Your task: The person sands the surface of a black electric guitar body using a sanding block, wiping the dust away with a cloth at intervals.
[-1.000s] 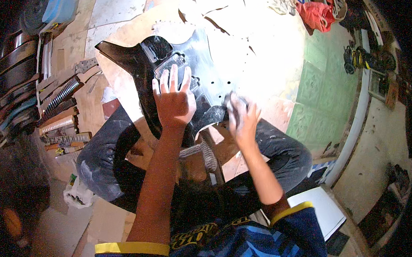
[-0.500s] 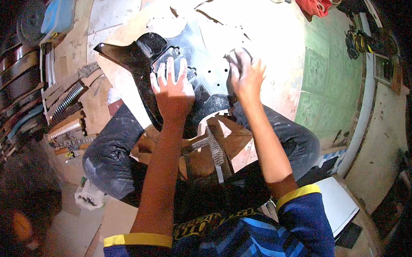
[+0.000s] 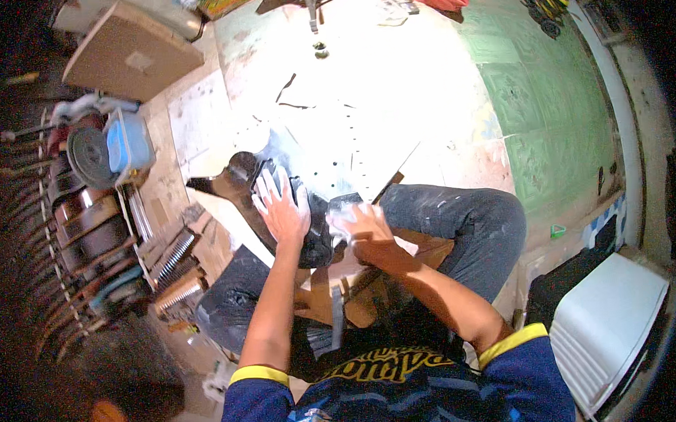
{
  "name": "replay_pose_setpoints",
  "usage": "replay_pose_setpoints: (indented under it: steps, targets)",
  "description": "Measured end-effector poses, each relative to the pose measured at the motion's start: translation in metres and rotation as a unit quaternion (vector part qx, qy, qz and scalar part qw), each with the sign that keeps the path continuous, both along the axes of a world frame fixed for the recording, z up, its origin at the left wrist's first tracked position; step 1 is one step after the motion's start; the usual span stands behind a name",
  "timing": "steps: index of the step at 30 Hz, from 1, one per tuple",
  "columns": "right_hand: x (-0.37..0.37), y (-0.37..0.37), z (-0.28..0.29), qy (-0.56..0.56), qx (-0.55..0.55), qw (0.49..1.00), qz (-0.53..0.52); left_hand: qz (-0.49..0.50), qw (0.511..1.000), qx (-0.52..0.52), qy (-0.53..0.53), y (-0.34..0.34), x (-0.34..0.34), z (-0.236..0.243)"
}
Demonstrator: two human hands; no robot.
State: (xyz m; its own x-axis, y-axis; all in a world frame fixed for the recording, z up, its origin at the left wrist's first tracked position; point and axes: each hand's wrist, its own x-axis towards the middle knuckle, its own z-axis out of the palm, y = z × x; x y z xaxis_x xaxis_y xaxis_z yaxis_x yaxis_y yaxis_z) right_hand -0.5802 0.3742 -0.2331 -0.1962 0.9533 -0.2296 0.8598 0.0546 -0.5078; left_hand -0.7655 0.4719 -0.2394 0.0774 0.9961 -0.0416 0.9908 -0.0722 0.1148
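Observation:
A glossy black moulded panel [image 3: 235, 191], with curved edges, small round holes and a pale dusty face, lies before my crossed legs. My left hand [image 3: 284, 213] rests flat on it, fingers spread and pointing away from me. At the panel's near right edge, my right hand [image 3: 361, 229] is closed, its fingers curled and whitened with dust. What its fingers press on or hold is hidden. Beneath, between my knees, brown cardboard-like pieces [image 3: 357, 304] show around a grey strip [image 3: 337, 316].
Metal springs [image 3: 175, 257] and curved dark parts [image 3: 89, 222] crowd the left side, beside a blue container [image 3: 128, 145]. A cardboard box [image 3: 131, 54] stands at the far left. Green tiles [image 3: 545, 126] cover the right floor; a white ribbed case [image 3: 607, 327] is near right.
My right hand has come nearer, from the panel's right side to its near edge. My left hand stays flat on the panel. The view has shifted, showing more of the far floor.

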Motion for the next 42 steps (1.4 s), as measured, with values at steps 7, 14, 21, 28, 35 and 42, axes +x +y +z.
replay_pose_setpoints:
  steps: [7,14,21,28,35,42]
  targets:
    - [0.082,0.028,0.126,0.172,-0.018,0.978,-0.116,0.033,0.999,0.025,0.032,0.062,0.020,-0.010]
    - [0.119,0.061,0.109,0.388,0.143,0.859,-0.303,-0.300,0.950,-0.074,0.036,0.014,0.135,-0.002]
    - [0.118,0.037,0.093,0.326,0.129,0.881,-0.318,-0.182,0.982,-0.010,0.056,0.077,0.040,-0.014]
    - [0.118,0.044,0.104,0.264,0.154,0.901,-0.309,0.032,0.999,0.038,0.009,0.092,-0.007,-0.021]
    - [0.111,0.040,0.098,0.265,0.167,0.910,-0.271,-0.367,0.888,-0.276,-0.001,0.000,0.130,0.004]
    - [0.119,0.039,0.076,0.271,0.130,0.902,-0.309,-0.131,0.988,0.034,-0.078,0.069,0.009,-0.001]
